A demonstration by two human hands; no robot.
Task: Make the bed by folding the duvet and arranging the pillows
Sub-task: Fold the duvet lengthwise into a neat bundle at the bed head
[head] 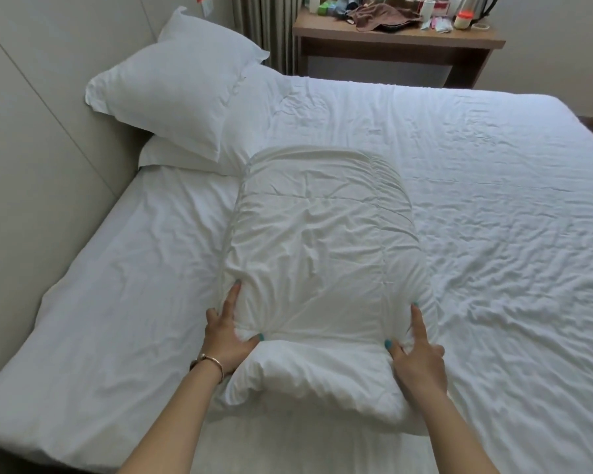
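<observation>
Two white pillows (185,94) lie stacked at the upper left of the frame, against the wall. The left hand (228,340) grasps the near left edge of the folded duvet (322,254) at centre; the right hand (418,357) grasps its near right edge. A cluttered wooden table (397,39) stands upper right.

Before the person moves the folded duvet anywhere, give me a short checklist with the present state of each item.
1. Left hand has a grip on the folded duvet: ok, thumb on top at the near left corner.
2. Right hand likewise: ok, on the near right side.
3. Duvet folded compactly: ok, a thick bundle, though wrinkled.
4. Pillows arranged: ok, two stacked at the headboard.
5. Sheet smooth: not ok, creased to the right.
6. Fingers under the bundle: cannot tell, hidden.
</observation>
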